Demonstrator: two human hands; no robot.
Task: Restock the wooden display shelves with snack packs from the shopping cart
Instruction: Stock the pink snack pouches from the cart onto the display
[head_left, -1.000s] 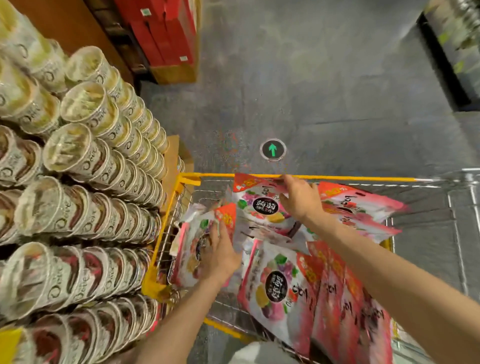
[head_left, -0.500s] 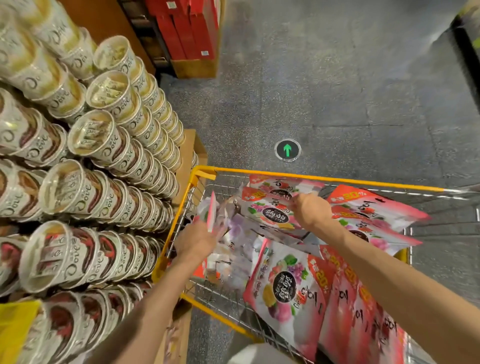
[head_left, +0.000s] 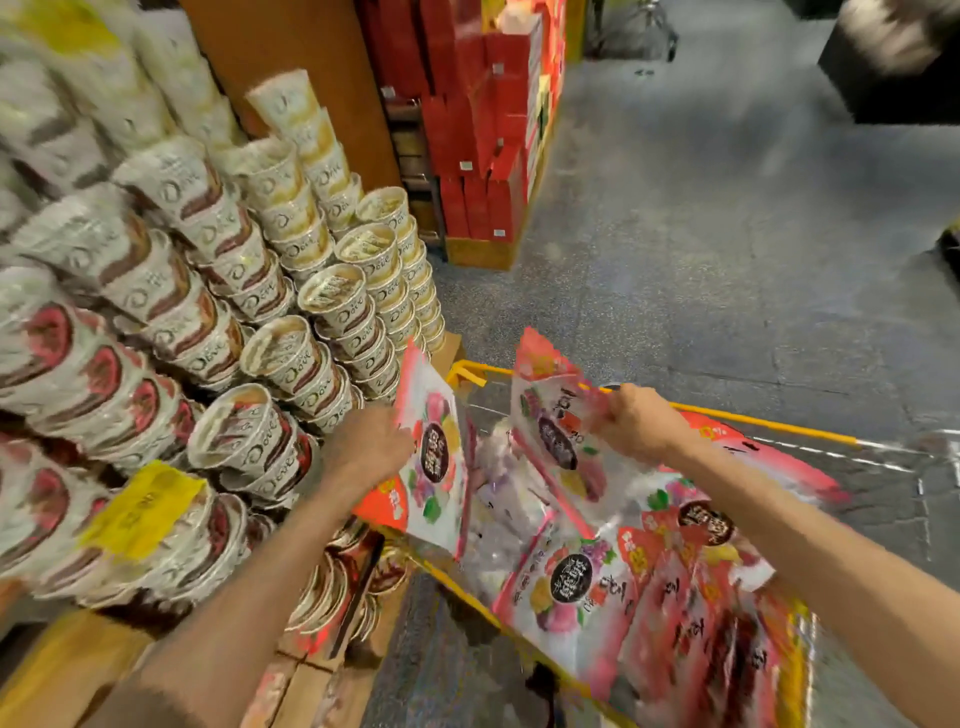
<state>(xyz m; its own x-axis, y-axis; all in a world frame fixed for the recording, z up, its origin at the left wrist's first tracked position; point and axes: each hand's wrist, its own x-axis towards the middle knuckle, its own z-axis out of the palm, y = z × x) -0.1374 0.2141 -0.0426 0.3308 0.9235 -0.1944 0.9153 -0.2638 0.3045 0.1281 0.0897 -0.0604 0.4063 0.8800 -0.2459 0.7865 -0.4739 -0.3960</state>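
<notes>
Gripping snack packs (head_left: 434, 457) above cart rim (head_left: 737, 415), both hands (head_left: 371, 447).

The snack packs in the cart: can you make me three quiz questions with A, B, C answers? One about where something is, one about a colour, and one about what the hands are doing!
1. Where are the stacked cups?
A. left of the cart
B. inside the cart
C. on the floor behind the cart

2. What colour is the cart's rim?
A. blue
B. yellow
C. green

3. What are the hands doing?
A. both hang empty
B. both push the cart
C. each holds a snack pack

Answers:
1 A, the cups fill the display left of the cart.
2 B, the top rail is yellow.
3 C, the left hand grips one snack pack and the right hand lifts another snack pack.
</notes>
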